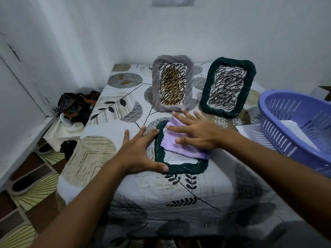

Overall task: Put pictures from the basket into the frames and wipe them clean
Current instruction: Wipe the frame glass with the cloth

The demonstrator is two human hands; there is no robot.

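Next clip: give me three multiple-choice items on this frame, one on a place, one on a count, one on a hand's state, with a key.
1. Where is the basket?
A. right side of the bed
B. on the floor
C. between the standing frames

2. How many frames are in view?
A. two
B. three
C. four

3. What is the right hand doing?
A. gripping the basket
B. hanging idle
C. pressing the cloth flat

Key: 1 A, it sits at the bed's right edge. 2 B, a grey frame and a green frame stand, and a flat frame lies under the hands. 3 C, straight fingers lie on the cloth.
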